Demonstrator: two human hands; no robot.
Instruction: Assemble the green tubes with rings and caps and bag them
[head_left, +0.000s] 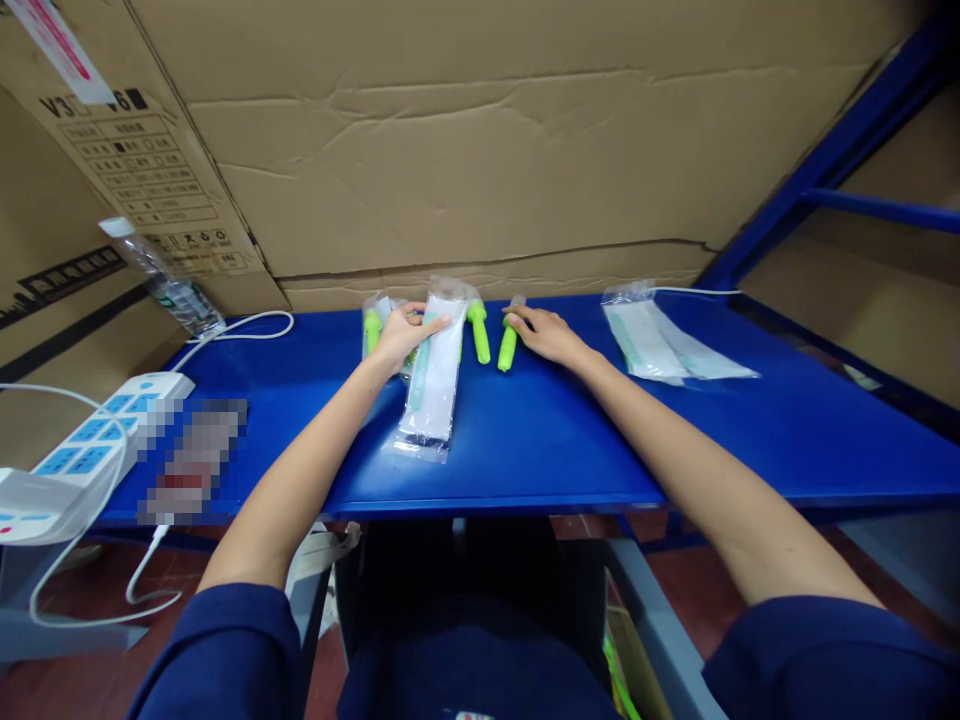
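Note:
My left hand [403, 338] is closed at the left edge of a clear plastic packet [436, 375] holding a white and pale teal flat piece, its thumb lying across the top. Beneath and behind that hand is another clear bag with a bright green stick-shaped piece [373, 330]. A second green piece [480, 335] lies just right of the packet. My right hand [549, 335] has its fingertips closed on a third green piece [508, 345], which has a clear tip at its far end. What these green pieces are I cannot make out.
More white packets [652, 335] lie at the right on the blue table [540, 450]. At the left are a power strip [97, 430], a blurred-out phone-like object [196, 460], white cables and a tilted plastic bottle [172, 285]. Cardboard [465, 170] walls the back; a blue frame [825, 170] stands right.

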